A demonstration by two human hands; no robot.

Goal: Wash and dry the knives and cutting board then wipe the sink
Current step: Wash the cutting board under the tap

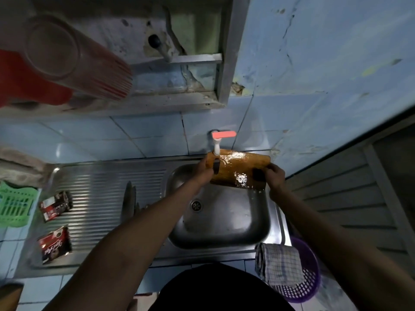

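A wet wooden cutting board is held tilted over the steel sink basin, right under the white tap with a red handle. My left hand grips the board's left end. Its right end, by the dark handle hole, is gripped by my right hand. Water glistens on the board's face. Knives lie on the ribbed drainboard, to the left of the basin.
Two red-and-black packets and a green plastic rack sit at the left of the drainboard. A checked cloth lies over a purple basket at the sink's front right. A shelf with red cups hangs overhead.
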